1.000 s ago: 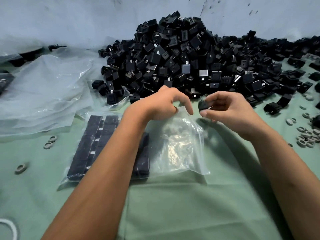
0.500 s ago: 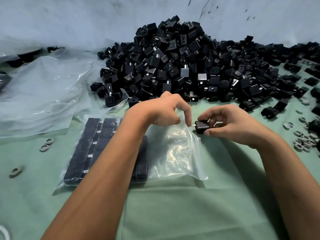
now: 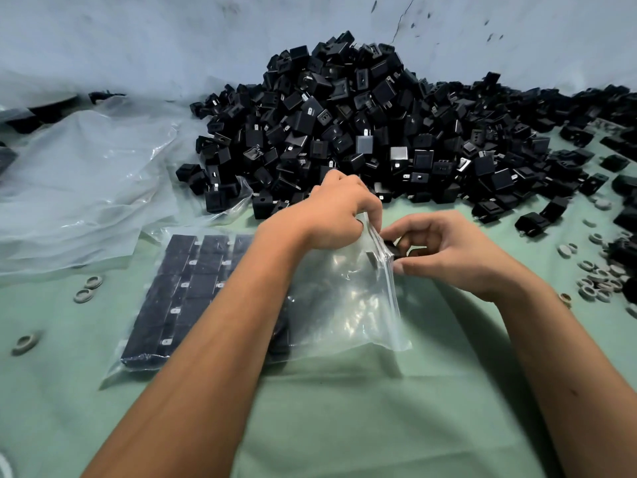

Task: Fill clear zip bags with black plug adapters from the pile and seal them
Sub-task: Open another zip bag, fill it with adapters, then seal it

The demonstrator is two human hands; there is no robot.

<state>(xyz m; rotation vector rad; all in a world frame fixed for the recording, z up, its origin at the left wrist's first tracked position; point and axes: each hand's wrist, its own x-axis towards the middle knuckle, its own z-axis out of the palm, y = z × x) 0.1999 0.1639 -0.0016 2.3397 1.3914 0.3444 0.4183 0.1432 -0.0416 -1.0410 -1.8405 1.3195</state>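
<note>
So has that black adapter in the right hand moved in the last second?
Yes. The plug adapter pinched by the right hand has moved down from the foot of the pile into the mouth of the zip bag.

left hand (image 3: 339,215) pinches the clear zip bag (image 3: 348,298) mouth; right hand (image 3: 444,250) holds a black adapter (image 3: 391,248) at the opening, seemingly partly inside, near the pile (image 3: 379,132).

green cloth-covered table (image 3: 344,426) | adapter pile (image 3: 362,132), zip bag (image 3: 344,305), loose plastic sheets (image 3: 86,188), scattered grey rings (image 3: 599,281)
</note>
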